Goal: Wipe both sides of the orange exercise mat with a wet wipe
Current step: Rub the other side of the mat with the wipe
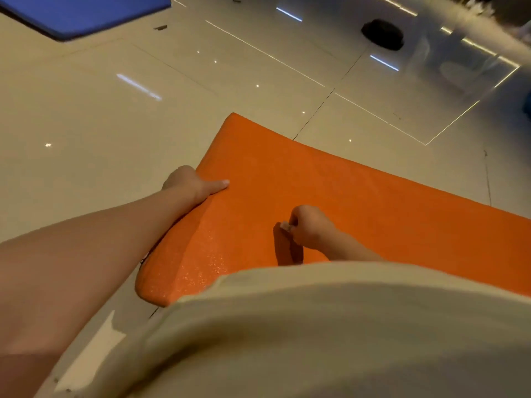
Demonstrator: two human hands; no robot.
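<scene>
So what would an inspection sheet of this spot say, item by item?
Surface: glossy tiled floor with light reflections.
Job's things: orange mat lies on the floor; small whitish wipe on it.
Clutter: blue mat far left; dark round thing far right.
Grips: left grip holds the orange mat's left edge, thumb on top; right grip is curled round the wipe, on the mat.
Cables: nothing seen.
Surroundings: beige shirt at the bottom; dim room.

Open floor point(115, 124) left of mat point(359, 214) (black disc point(382, 34) far beyond).
</scene>
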